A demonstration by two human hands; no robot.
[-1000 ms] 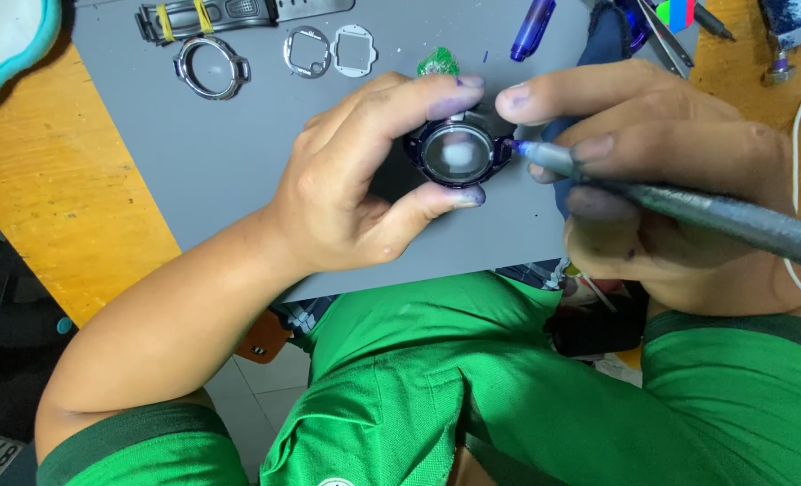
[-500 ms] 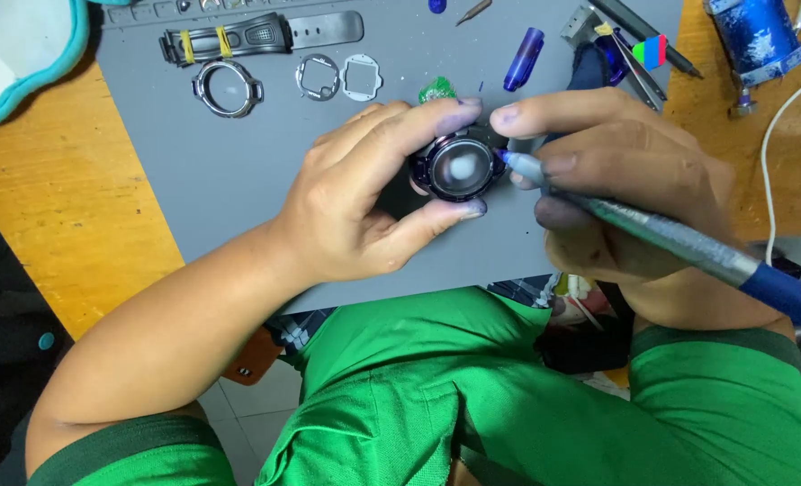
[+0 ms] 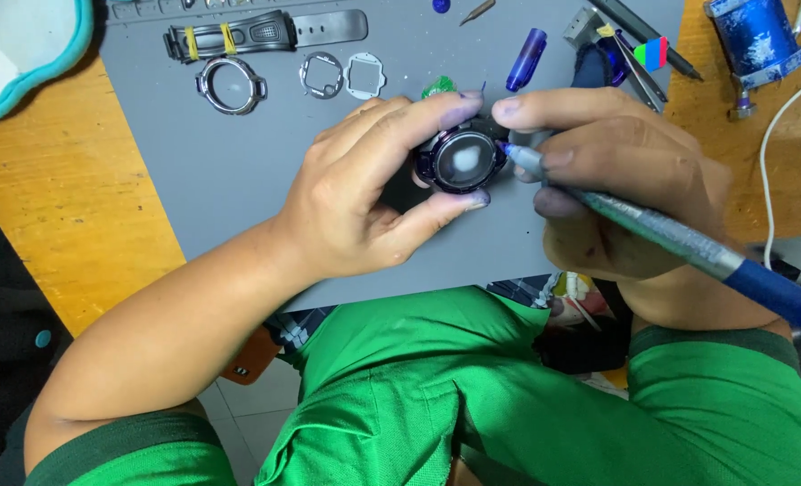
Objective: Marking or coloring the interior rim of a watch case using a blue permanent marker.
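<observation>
**Over the grey mat: one watch case, two hands**

Over the grey work mat [image 3: 238,162], the left hand [image 3: 355,207] pinches one round watch case [image 3: 462,160] between fingers and thumb. The right hand [image 3: 616,189] grips one pen-shaped tool [image 3: 670,238], tip at the case's edge. Beyond lie one strap [image 3: 265,34], three loose rings [image 3: 231,86].

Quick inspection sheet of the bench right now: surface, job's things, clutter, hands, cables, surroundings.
Surface: grey mat on an orange wooden bench.
Job's things: round black watch case; grey-and-blue pen-shaped tool, tip at the case's rim.
Clutter: black watch strap, round bezel ring, two small frames, blue cap, blue cylinder.
Hands: left hand grips the case; right hand holds the tool.
Cables: white cable.
Surroundings: teal-rimmed tray, tiled floor.
</observation>
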